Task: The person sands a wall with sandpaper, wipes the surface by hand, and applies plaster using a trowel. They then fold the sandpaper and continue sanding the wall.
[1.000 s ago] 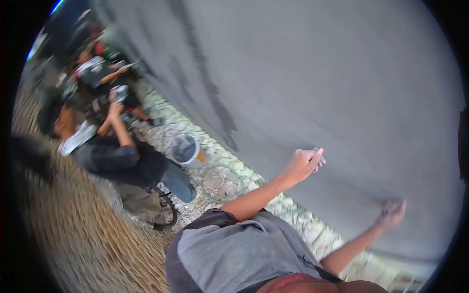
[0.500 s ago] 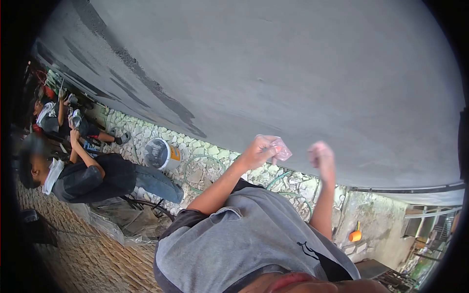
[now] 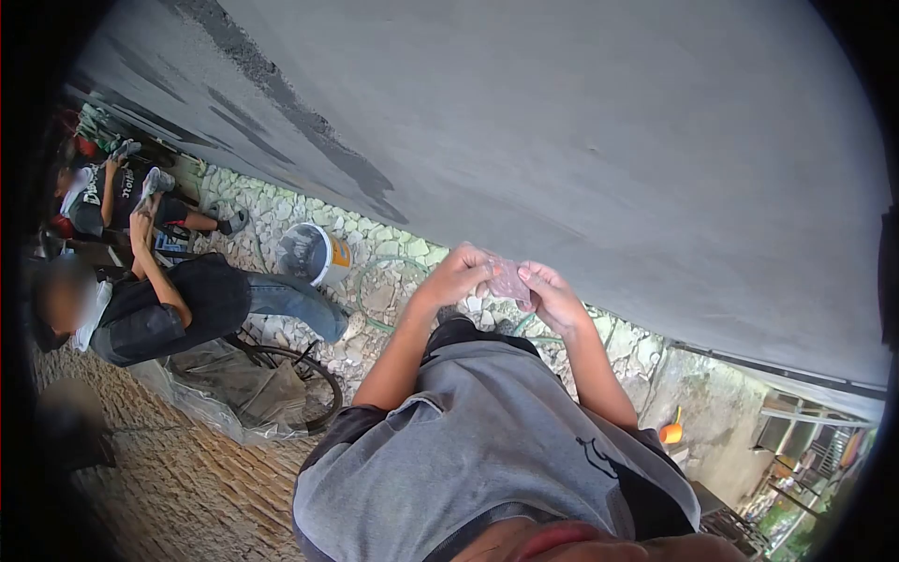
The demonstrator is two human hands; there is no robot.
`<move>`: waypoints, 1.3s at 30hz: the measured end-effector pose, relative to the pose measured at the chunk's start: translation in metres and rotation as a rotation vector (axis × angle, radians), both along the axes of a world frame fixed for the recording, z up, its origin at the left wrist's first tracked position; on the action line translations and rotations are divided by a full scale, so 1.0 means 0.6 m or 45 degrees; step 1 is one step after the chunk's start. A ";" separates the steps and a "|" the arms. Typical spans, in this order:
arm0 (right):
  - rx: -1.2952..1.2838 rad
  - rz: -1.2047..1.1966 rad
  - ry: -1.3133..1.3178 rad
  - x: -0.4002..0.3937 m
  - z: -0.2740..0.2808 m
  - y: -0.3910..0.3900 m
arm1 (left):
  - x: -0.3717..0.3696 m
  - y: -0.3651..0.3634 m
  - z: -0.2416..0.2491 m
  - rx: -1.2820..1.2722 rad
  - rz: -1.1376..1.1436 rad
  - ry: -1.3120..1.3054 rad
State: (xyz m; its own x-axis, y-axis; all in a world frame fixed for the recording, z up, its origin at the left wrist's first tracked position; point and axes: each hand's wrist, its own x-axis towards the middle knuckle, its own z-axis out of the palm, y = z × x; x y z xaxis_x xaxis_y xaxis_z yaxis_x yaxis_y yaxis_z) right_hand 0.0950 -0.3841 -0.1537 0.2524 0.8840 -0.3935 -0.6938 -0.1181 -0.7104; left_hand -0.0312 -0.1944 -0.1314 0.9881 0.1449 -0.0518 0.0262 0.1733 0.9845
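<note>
A small, thin, pinkish see-through plastic packet (image 3: pixel 508 279) is held up in front of my body, near the grey wall. My left hand (image 3: pixel 459 278) grips its left side, with thumb and fingers closed on it. On its right edge my right hand (image 3: pixel 554 300) pinches it between thumb and fingers. What is inside the packet, if anything, cannot be made out.
A smooth grey plastered wall (image 3: pixel 581 112) rises ahead, with darker rough streaks at left. A white bucket (image 3: pixel 328 259) of grey material and a green hose lie on the stony ground. Two people stand at left, one by a covered bicycle (image 3: pixel 323 403). An orange dipper (image 3: pixel 670 433) is at right.
My right hand has come in from the right and taken hold of the packet, which only my left hand held before. My left hand has moved slightly left.
</note>
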 end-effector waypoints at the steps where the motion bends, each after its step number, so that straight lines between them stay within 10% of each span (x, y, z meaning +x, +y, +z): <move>1: -0.021 -0.004 0.006 -0.003 0.004 0.010 | -0.007 0.018 -0.004 0.059 0.035 0.045; 9: 0.059 -0.237 0.019 -0.032 0.048 0.082 | -0.026 0.114 0.013 -0.017 0.326 0.071; 17: 0.303 -0.557 -1.094 -0.038 0.118 0.118 | -0.041 0.172 0.071 0.443 0.357 -0.694; 19: 0.290 -0.656 -1.055 -0.039 0.109 0.146 | -0.029 0.173 0.079 0.515 0.339 -0.853; 21: -0.120 -0.826 -0.787 -0.034 0.101 0.180 | 0.002 0.173 0.086 0.313 0.568 0.033; 25: -0.280 -0.739 -0.601 -0.057 -0.008 0.193 | 0.015 0.210 -0.043 0.483 0.489 0.392; 39: -0.011 -0.445 0.021 -0.094 0.030 0.201 | -0.018 0.203 -0.067 -0.392 0.471 0.227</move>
